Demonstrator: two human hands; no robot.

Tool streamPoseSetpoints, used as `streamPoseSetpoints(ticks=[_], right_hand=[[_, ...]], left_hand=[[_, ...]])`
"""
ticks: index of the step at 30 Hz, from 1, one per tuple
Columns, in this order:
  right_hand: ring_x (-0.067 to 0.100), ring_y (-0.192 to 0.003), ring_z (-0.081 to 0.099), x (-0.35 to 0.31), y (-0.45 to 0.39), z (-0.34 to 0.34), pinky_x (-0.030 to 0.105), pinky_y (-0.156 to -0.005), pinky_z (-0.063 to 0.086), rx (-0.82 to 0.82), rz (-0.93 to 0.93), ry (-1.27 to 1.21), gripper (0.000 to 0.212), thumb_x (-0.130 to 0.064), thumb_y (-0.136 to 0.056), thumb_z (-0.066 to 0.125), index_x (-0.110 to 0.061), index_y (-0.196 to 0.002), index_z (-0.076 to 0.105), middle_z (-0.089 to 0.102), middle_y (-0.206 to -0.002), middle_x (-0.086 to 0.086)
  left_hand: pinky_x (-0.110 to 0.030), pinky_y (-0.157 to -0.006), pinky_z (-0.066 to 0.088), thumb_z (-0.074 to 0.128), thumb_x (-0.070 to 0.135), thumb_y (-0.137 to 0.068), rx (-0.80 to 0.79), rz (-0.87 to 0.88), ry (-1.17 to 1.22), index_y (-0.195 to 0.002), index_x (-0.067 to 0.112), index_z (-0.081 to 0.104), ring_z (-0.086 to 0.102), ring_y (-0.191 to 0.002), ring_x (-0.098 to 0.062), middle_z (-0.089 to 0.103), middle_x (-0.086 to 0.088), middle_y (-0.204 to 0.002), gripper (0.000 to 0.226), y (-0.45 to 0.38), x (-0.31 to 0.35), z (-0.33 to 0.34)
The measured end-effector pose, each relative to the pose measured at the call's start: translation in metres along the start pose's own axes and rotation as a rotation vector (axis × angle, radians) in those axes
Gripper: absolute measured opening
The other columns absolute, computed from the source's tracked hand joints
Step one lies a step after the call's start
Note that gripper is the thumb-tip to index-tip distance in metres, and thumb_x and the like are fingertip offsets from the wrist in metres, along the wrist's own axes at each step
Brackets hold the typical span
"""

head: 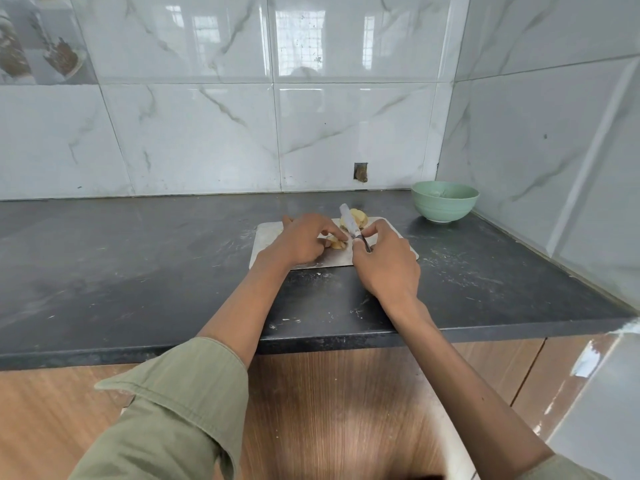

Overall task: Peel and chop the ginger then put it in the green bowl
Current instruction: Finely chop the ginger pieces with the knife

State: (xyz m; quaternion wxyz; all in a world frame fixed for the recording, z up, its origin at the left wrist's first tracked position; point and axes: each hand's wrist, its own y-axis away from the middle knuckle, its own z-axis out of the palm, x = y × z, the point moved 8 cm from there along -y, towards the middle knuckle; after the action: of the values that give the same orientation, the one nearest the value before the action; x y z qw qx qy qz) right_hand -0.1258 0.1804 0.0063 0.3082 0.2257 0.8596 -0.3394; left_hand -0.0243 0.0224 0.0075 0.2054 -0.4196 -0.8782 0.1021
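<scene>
On a scuffed metal board (277,237), the left hand (301,242) pinched pale, knobbly ginger (336,242). The right hand (386,261) gripped a slim knife (350,224). A smooth round green bowl (444,200) sat apart on the dark matte tabletop (138,271).

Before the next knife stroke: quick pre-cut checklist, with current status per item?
1. Right hand grips the knife by its handle: ok.
2. Left hand holds the ginger piece on the cutting board: ok.
3. Left fingertips out of the blade's path: cannot tell, they sit very close to the blade.
4. Board lies flat on the counter: ok.
5. Green bowl within reach, upright at the counter's back right corner, apart from the board: ok.
6. Remaining ginger stays on the board behind the knife: ok.
</scene>
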Motion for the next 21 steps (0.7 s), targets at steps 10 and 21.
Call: streamPoseSetpoints(ticks=[10, 21], right_hand=[[0.030, -0.102, 0.059, 0.003, 0.000, 0.004, 0.038, -0.078, 0.040, -0.052, 0.030, 0.044, 0.015, -0.040, -0.094, 0.054, -0.031, -0.106, 0.058, 0.065, -0.107, 0.001], [0.032, -0.102, 0.060, -0.001, 0.001, 0.007, 0.038, -0.075, 0.041, -0.072, -0.014, 0.153, 0.018, -0.037, -0.091, 0.054, -0.033, -0.108, 0.059, 0.065, -0.108, 0.004]], left_hand=[[-0.040, -0.085, 0.022, 0.072, 0.053, -0.090, 0.099, -0.125, -0.072, -0.090, 0.036, 0.069, 0.059, -0.096, -0.008, 0.063, 0.018, -0.092, 0.017, -0.002, -0.006, -0.007], [-0.040, -0.087, 0.025, 0.074, 0.058, -0.086, 0.105, -0.164, 0.021, -0.094, 0.034, 0.077, 0.060, -0.098, -0.008, 0.068, 0.017, -0.096, 0.025, -0.002, -0.017, -0.010]])
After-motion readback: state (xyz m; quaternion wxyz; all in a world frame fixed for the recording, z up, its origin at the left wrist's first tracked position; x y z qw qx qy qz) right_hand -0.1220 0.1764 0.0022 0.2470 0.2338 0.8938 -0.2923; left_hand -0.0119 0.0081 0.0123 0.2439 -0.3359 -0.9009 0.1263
